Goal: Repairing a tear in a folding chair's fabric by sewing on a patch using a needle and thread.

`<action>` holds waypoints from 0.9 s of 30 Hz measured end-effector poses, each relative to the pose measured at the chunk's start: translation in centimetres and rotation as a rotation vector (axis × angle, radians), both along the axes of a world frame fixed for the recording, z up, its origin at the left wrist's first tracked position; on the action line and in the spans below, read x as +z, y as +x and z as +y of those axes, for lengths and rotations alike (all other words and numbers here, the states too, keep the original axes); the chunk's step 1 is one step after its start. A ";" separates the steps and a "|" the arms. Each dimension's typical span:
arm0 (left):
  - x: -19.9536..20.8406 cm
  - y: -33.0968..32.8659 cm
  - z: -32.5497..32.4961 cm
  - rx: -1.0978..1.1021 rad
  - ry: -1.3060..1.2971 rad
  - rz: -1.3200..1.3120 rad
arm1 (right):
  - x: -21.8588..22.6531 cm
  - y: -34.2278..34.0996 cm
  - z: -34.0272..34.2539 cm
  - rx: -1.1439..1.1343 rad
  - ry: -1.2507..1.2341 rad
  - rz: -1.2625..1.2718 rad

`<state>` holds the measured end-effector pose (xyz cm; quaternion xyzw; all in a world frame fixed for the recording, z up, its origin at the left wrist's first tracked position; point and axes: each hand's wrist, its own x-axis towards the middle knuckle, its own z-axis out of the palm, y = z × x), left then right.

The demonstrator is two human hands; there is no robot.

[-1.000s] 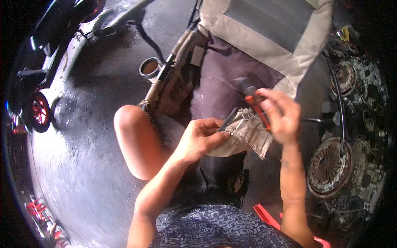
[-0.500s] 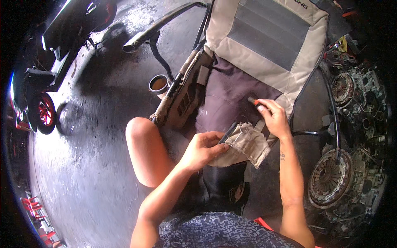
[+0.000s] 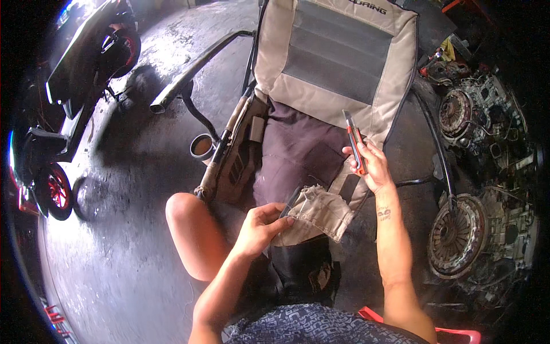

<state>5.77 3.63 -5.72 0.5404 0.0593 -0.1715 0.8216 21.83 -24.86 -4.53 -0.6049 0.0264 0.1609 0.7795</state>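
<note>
A frayed beige fabric flap (image 3: 321, 213) with a dark edge is pinched between the thumb and fingers of my left hand (image 3: 260, 229). Loose threads show along its torn border. In my right hand (image 3: 371, 166) is a red and grey utility knife (image 3: 354, 143), its blade out and pointing away from me. Under and beyond both hands lies a folding chair (image 3: 395, 54) with beige and grey fabric. Its seat area is covered by dark purple-brown cloth (image 3: 292, 155). The knife is apart from the flap.
A cup (image 3: 201, 147) sits at the chair's left side, below a curved metal armrest (image 3: 189, 69). To the right stand a greasy round clutch part (image 3: 456, 236) and engine parts (image 3: 458, 112). A motorcycle (image 3: 74, 86) is at the far left, on the dark floor.
My right hand has turned the knife, so its blade and body now show fully, pointing away from me. The view has shifted; my left hand still holds the flap.
</note>
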 end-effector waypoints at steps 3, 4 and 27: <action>0.0 0.0 -0.1 -0.016 0.009 0.015 | -0.2 -0.6 -0.1 -0.095 -0.080 -0.159; 0.0 0.1 -0.3 -0.012 0.012 0.029 | -0.2 -0.7 0.0 -0.098 -0.081 -0.162; -1.5 0.0 -2.1 0.155 0.140 -0.195 | -2.1 -0.2 -1.3 0.245 0.202 -0.369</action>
